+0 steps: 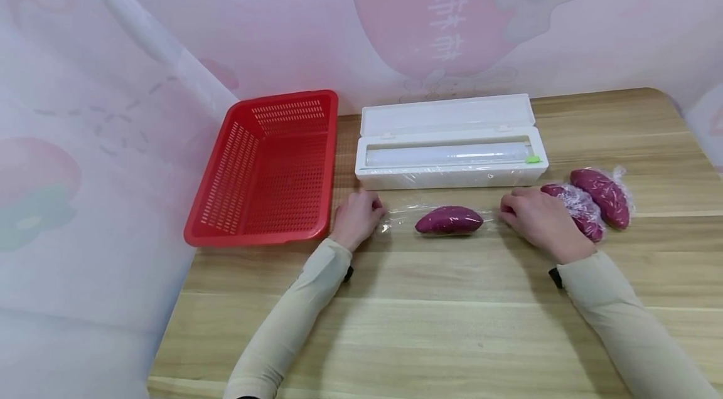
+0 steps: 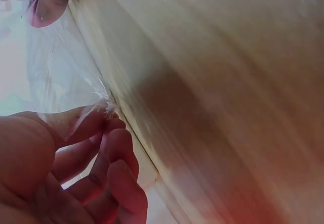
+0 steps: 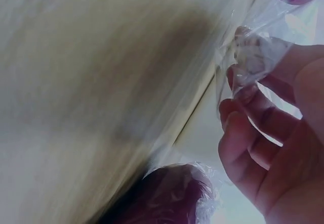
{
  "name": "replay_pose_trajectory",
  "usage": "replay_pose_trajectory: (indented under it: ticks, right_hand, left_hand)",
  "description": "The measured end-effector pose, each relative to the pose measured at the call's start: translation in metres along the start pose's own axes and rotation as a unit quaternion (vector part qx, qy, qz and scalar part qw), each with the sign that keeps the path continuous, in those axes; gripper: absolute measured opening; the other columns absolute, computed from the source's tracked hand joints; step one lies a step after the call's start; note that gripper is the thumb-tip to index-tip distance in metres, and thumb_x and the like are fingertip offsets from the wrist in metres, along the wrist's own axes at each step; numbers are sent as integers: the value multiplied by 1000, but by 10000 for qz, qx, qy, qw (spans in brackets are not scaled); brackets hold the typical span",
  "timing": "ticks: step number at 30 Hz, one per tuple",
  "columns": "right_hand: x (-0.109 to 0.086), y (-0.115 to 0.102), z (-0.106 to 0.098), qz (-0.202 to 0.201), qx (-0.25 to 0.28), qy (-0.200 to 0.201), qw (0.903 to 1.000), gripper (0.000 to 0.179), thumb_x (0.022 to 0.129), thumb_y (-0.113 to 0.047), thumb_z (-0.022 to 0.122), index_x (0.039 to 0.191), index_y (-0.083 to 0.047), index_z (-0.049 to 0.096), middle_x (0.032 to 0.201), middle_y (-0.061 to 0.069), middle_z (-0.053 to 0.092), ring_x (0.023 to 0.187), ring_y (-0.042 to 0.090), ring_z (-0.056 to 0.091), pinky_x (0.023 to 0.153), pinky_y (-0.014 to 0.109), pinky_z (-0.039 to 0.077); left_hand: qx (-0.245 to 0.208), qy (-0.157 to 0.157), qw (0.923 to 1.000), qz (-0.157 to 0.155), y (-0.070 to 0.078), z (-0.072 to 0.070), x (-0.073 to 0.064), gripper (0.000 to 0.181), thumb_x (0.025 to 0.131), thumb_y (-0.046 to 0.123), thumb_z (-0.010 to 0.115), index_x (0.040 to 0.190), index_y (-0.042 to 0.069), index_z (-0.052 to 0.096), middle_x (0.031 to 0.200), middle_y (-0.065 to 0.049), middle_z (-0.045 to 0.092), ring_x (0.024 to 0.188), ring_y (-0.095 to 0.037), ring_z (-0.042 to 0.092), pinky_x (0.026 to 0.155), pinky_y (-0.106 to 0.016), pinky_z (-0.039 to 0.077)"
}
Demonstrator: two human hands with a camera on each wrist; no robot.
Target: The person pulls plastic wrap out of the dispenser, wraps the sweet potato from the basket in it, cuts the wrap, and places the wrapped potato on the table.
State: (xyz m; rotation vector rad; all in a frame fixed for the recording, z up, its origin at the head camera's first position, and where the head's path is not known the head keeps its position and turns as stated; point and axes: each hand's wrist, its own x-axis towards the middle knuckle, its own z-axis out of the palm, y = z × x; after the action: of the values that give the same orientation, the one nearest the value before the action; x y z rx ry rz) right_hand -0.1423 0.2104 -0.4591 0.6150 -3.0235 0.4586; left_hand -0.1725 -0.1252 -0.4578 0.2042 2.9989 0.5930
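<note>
A purple sweet potato (image 1: 449, 221) lies on the wooden table, with clear plastic wrap (image 1: 402, 217) around it and stretching out to both sides. My left hand (image 1: 357, 218) pinches the wrap's left end between thumb and curled fingers; the left wrist view shows the film (image 2: 66, 82) running from the fingertips to the sweet potato. At the other end, my right hand (image 1: 539, 221) pinches the film (image 3: 255, 57) likewise. Just beyond that hand lie two wrapped sweet potatoes, one (image 1: 603, 196) in full sight, the other (image 1: 582, 214) partly hidden by the hand.
A white cling film box (image 1: 452, 179) stands behind the sweet potato, lid raised, with a film roll (image 1: 446, 154) inside and a green tab (image 1: 533, 159) at its right. To the left sits a red plastic basket (image 1: 324, 198). A printed cloth wall closes off the back.
</note>
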Motion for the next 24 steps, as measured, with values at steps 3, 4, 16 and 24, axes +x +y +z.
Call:
replay_pose_trajectory:
  ticks: [3, 4, 16, 24]
  right_hand:
    - [-2, 0, -1, 16, 19, -35, 10000, 10, 88, -18, 67, 78, -15, 66, 77, 1, 60, 70, 20, 56, 56, 40, 47]
    - [-3, 0, -1, 24, 19, -52, 10000, 9, 88, -18, 67, 80, -14, 67, 78, 2, 60, 71, 20, 57, 57, 40, 48]
    - [-14, 15, -28, 797, 462, 1085, 9898, 22, 94, -19, 60, 101, 2, 63, 100, 23, 60, 87, 39, 59, 73, 57, 49]
    - [9, 30, -32, 526, 1245, 2340, 9628, 27, 93, -2, 58, 117, 9, 58, 114, 32, 50, 100, 45, 49, 85, 59, 42]
  left_hand:
    - [-113, -19, 9999, 78, -2, 0, -1, 8, 86, 18, 70, 80, 16, 73, 73, 2, 67, 69, -15, 60, 61, -33, 48]
    - [-158, -26, 9998, 117, -2, 0, -1, 8, 87, 18, 69, 81, 15, 74, 73, 2, 67, 69, -15, 60, 61, -33, 48]
    - [-143, 213, 9991, 340, 11, -22, -18, 11, 88, 22, 68, 87, 12, 73, 81, -1, 69, 74, -17, 62, 66, -35, 51]
    - [-1, 579, 9928, 1047, 56, -31, -20, 14, 92, 23, 64, 93, 13, 73, 86, -1, 74, 74, -16, 67, 63, -32, 52]
